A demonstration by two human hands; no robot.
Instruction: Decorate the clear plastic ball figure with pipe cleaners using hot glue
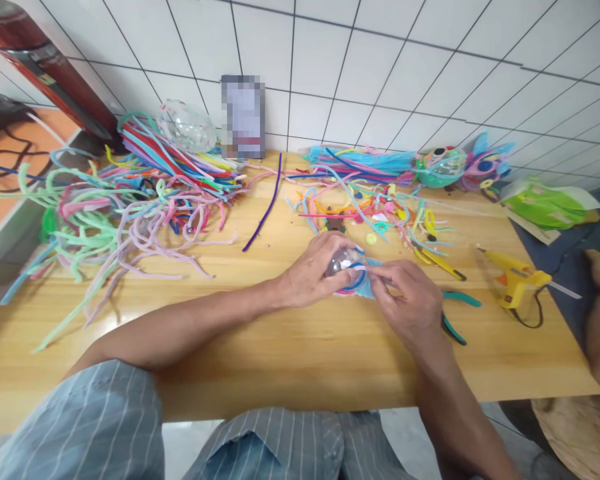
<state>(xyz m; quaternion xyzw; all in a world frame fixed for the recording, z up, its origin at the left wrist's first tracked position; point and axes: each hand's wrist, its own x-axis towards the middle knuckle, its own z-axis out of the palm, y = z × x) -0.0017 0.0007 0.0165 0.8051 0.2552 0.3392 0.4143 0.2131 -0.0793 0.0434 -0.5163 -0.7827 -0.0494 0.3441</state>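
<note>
**Two hands on a clear ball amid pipe cleaners**

Head view: we look down on a wooden bench crowded along its far half. At ten o'clock from our hands sprawls a big tangle of pastel pipe cleaners, with a clear plastic globe resting on top of it. A single purple pipe cleaner lies alone at eleven o'clock. At one o'clock sits a smaller pile of blue and mixed pipe cleaners, and past it two finished fish-like figures against the tiled wall. At three o'clock lie teal-handled pliers, just beside our right wrist, and further out a yellow glue gun. A green bag sits at two o'clock. Nothing lies between us and the work.

Our left hand is closed around a small clear ball, low over the bench's middle. A blue pipe cleaner curves around the ball, with a white strip across it. Our right hand pinches this wrapping at the ball's right side.
</note>
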